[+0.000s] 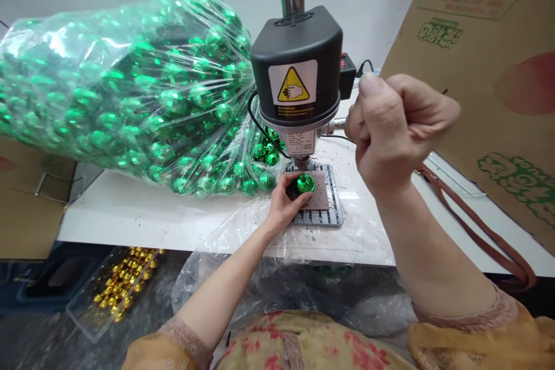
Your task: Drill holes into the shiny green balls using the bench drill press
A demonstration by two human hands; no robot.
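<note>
A shiny green faceted ball (306, 183) sits on a brown pad (321, 199) over the metal base plate (336, 214) of a small drill press (297, 63). Thumb and fingers of my left hand (286, 199) hold the ball from its left side, right under the drill's chuck. My right hand (394, 127) is raised to the right of the machine's head, its fingers curled closed by the metal feed lever (339, 124). What lies inside those fingers is hidden. The drill tip meets the top of the ball; whether it is inside cannot be made out.
A large clear bag (130, 92) of green balls lies left of the drill press. Cardboard boxes stand at the right (489, 69) and left (26, 202). A tub of gold balls (125, 283) is below the table (130, 208). A brown strap (477, 225) hangs at the right.
</note>
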